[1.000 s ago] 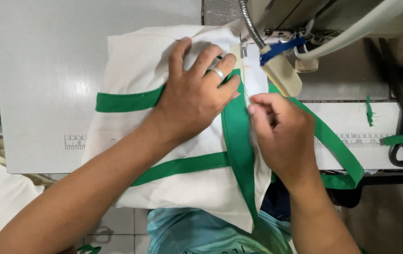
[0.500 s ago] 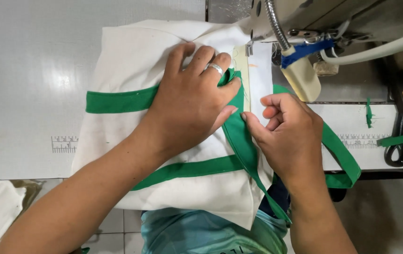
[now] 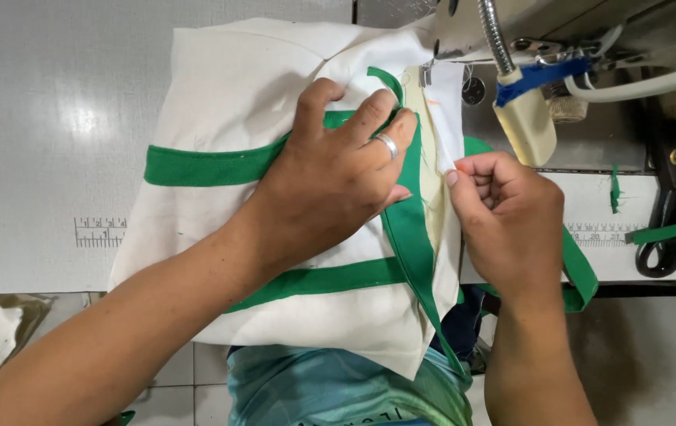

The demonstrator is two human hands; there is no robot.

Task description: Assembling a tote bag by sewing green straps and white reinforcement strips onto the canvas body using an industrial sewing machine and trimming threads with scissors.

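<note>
Left hand (image 3: 330, 189) has shifted up, pressing green strap (image 3: 413, 229) flat on cream fabric (image 3: 243, 102); right hand (image 3: 503, 213) pinches the fabric edge, now nearer the sewing machine (image 3: 527, 118).

No pkgs, labels, signs or screens in view, just a printed ruler strip (image 3: 100, 232) on tbl.

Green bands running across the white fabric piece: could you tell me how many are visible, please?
2: an upper green band running under the left hand, and a lower green band near the forearm. More may be hidden beneath the hands.
</note>
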